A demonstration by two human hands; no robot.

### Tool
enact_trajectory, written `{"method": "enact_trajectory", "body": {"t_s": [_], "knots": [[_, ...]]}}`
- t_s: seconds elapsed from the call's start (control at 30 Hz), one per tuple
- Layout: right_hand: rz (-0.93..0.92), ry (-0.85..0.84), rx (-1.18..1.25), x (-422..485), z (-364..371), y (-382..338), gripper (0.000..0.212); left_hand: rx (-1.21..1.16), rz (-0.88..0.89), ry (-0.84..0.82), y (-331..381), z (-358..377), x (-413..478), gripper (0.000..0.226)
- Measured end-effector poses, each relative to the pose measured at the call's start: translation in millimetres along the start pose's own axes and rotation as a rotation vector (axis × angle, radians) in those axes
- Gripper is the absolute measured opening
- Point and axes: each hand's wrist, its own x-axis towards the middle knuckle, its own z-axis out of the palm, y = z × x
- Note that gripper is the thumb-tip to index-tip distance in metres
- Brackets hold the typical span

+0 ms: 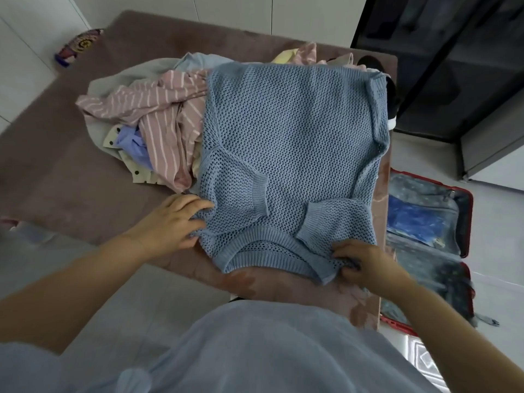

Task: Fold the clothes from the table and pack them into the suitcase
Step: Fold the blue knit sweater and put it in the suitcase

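Observation:
A blue open-knit sweater (292, 131) lies flat on the brown-covered table (65, 177), both sleeves folded in over its body and its neck toward me. My left hand (170, 222) grips the sweater's near left shoulder edge. My right hand (365, 265) pinches the near right corner by the ribbed neckline. A pile of unfolded clothes (158, 120), with a pink striped piece on top, sits left of the sweater. The open red-edged suitcase (425, 222) lies on the floor to the right, with blue fabric inside.
More garments (306, 53) lie at the table's far edge behind the sweater. A dark cabinet (453, 66) stands at the back right. A patterned object (79, 46) lies on the floor at the far left. My light blue top fills the bottom of the view.

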Motion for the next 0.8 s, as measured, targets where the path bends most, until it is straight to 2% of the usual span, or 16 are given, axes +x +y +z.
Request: {"method": "enact_trajectory", "body": {"t_s": [0.1,0.13,0.23,0.33,0.4,0.43,0.5,0.6,0.7,0.8], "knots": [[0.118,-0.162,0.067,2.4,-33.7,-3.8,0.029,-0.006,0.08,-0.058,-1.4,-16.6,8.9,0.022],[0.123,-0.195,0.062,3.6,-43.9,-3.5,0.029,-0.025,0.119,-0.064,-1.6,-21.0,11.6,0.016],[0.11,-0.387,-0.04,7.3,-70.7,-8.0,0.027,-0.069,0.176,-0.166,-5.9,-43.5,23.2,0.024],[0.084,-0.545,0.054,13.7,-90.7,-9.0,0.02,-0.268,0.001,-0.434,-16.0,-74.0,39.1,0.005],[0.068,-0.558,0.083,22.4,-106.1,-12.3,0.018,-0.48,-0.135,-0.594,-32.3,-91.1,53.3,0.016],[0.075,-0.558,0.087,28.1,-114.2,-13.3,0.019,-0.584,-0.161,-0.617,-41.9,-100.1,61.2,0.027],[0.089,-0.551,0.006,43.6,-128.5,-12.3,0.018,-0.716,-0.179,-0.602,-59.8,-116.8,80.8,0.032],[0.056,-0.449,-0.155,77.3,-143.7,-2.0,0.017,-0.821,-0.325,-0.454,-84.1,-131.6,117.4,0.034],[0.1,-0.24,-0.164,115.0,-155.2,9.5,0.027,-0.932,-0.591,-0.06,-110.9,-122.6,158.6,0.044],[0.187,0.04,-0.067,155.7,-166.4,21.7,0.042,-0.924,-0.815,0.287,-135.7,-102.0,201.1,0.021]]}}
